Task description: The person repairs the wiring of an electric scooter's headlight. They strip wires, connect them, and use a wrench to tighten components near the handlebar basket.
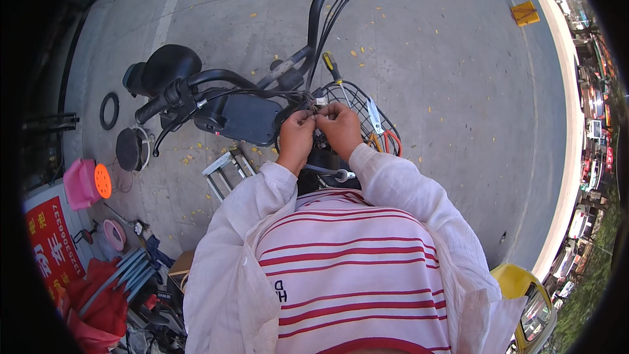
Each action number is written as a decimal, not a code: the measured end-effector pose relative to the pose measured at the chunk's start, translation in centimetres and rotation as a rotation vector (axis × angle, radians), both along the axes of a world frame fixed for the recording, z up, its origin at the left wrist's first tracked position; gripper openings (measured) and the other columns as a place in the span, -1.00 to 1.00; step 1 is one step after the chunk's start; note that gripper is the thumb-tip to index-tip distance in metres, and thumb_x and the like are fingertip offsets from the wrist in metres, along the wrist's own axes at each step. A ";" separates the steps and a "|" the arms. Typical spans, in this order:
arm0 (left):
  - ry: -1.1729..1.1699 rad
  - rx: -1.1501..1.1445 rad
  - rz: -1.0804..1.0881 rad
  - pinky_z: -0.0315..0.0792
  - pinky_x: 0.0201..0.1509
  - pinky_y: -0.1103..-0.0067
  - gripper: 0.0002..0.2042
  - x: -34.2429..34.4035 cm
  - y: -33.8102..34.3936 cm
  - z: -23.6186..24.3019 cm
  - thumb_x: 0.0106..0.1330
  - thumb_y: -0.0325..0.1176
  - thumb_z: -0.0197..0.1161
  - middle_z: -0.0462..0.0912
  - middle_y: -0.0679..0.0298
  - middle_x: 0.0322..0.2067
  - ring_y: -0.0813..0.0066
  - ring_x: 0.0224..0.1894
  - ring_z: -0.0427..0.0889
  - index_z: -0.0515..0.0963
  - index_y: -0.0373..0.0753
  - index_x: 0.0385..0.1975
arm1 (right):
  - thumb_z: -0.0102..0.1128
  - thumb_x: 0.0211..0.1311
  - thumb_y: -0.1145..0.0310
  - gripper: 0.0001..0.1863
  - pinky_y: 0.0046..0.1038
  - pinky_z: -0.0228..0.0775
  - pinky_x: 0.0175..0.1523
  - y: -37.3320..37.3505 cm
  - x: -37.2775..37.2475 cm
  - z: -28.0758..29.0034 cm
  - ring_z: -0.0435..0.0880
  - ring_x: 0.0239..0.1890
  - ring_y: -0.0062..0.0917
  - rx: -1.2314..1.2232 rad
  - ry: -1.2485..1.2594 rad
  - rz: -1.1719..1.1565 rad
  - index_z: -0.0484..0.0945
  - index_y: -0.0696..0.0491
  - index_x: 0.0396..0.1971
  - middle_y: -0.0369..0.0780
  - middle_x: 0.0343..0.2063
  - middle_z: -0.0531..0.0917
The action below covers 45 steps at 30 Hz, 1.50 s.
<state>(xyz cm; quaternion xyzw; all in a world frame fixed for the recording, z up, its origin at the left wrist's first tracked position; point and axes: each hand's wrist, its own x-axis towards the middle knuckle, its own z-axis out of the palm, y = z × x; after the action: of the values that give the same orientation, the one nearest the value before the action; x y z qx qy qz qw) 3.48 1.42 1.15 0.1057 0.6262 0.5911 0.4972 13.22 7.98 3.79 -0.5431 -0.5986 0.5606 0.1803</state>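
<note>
Both my hands meet at the front of an electric bike, below its handlebar (317, 23). My left hand (297, 141) is closed in a pinch, thumb and fingertips together. Beside it, my right hand (340, 130) pinches too, its fingertips almost touching the left ones. Whatever lies between them is too small to make out. Just beyond the fingers is a tangle of thin dark wires (303, 97) with a small pale connector (320, 101). A black wire basket (385, 117) stands right of my hands. A screwdriver with a yellow and black handle (331, 65) leans in it.
The basket also holds a tool with a silvery blade (374, 117) and orange-red handles (394, 143). A black seat (172, 65) and footboard (246, 118) extend left. Left on the pavement are a tyre (109, 111), a stool (129, 149) and a pink chair (81, 183).
</note>
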 end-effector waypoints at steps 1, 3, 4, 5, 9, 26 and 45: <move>-0.009 -0.017 -0.004 0.38 -0.25 0.67 -0.81 -0.1 0.0 0.2 0.29 -0.48 0.17 0.62 0.24 -0.36 0.61 -0.35 0.52 0.55 -0.45 -0.19 | 0.30 0.03 0.35 -0.80 -0.49 0.40 -0.39 0.1 0.1 0.0 0.56 -0.54 -0.54 -0.087 0.041 -0.013 0.61 0.18 -0.41 -0.24 -0.53 0.62; -0.035 -0.038 -0.007 0.37 -0.25 0.67 -0.82 -0.1 -0.1 0.2 0.29 -0.48 0.17 0.62 0.25 -0.36 0.61 -0.35 0.51 0.55 -0.45 -0.20 | 0.31 0.04 0.36 -0.78 -0.52 0.39 -0.38 0.1 0.5 -0.4 0.53 -0.52 -0.59 -0.118 0.148 -0.064 0.60 0.21 -0.38 -0.26 -0.53 0.60; -0.053 -0.042 -0.005 0.37 -0.25 0.66 -0.82 -0.2 0.0 0.0 0.29 -0.48 0.16 0.62 0.25 -0.36 0.61 -0.35 0.51 0.55 -0.45 -0.20 | 0.31 0.04 0.36 -0.77 -0.54 0.38 -0.37 0.1 0.6 -0.6 0.51 -0.51 -0.62 -0.132 0.201 -0.090 0.60 0.22 -0.36 -0.27 -0.54 0.58; -0.071 -0.046 -0.003 0.37 -0.25 0.66 -0.82 -0.2 -0.1 -0.1 0.30 -0.47 0.16 0.62 0.26 -0.37 0.61 -0.35 0.51 0.55 -0.45 -0.21 | 0.32 0.04 0.36 -0.76 -0.54 0.38 -0.36 0.0 0.8 -0.7 0.52 -0.50 -0.61 -0.091 0.183 -0.084 0.60 0.22 -0.36 -0.26 -0.54 0.58; -0.089 -0.019 -0.002 0.37 -0.25 0.66 -0.83 -0.2 0.0 -0.5 0.30 -0.47 0.16 0.61 0.27 -0.37 0.61 -0.36 0.51 0.55 -0.45 -0.21 | 0.32 0.02 0.36 -0.74 -0.53 0.40 -0.32 -0.1 0.8 -0.6 0.55 -0.45 -0.59 0.085 0.055 -0.015 0.61 0.22 -0.32 -0.21 -0.52 0.60; -0.075 0.006 -0.002 0.37 -0.25 0.67 -0.81 -0.1 0.0 -0.5 0.30 -0.43 0.18 0.62 0.27 -0.39 0.62 -0.35 0.52 0.56 -0.45 -0.23 | 0.33 0.05 0.45 -0.75 -0.54 0.47 -0.24 -0.2 -0.2 -0.6 0.60 -0.40 -0.58 -0.123 0.278 -0.218 0.53 0.23 -0.29 -0.22 -0.47 0.64; 0.041 0.002 -0.035 0.39 -0.26 0.68 -0.78 0.0 0.1 -0.8 0.31 -0.40 0.19 0.64 0.27 -0.34 0.63 -0.35 0.53 0.56 -0.46 -0.20 | 0.26 0.08 0.39 -0.74 -0.60 0.31 -0.51 1.6 0.8 1.2 0.53 -0.50 -0.63 -0.371 0.227 -0.133 0.49 0.20 -0.27 -0.26 -0.49 0.57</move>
<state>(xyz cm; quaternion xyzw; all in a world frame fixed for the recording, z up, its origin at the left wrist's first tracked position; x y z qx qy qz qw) 3.44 1.56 0.39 0.1293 0.6338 0.5806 0.4944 14.06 9.56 4.96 -0.5387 -0.4240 0.7054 0.1801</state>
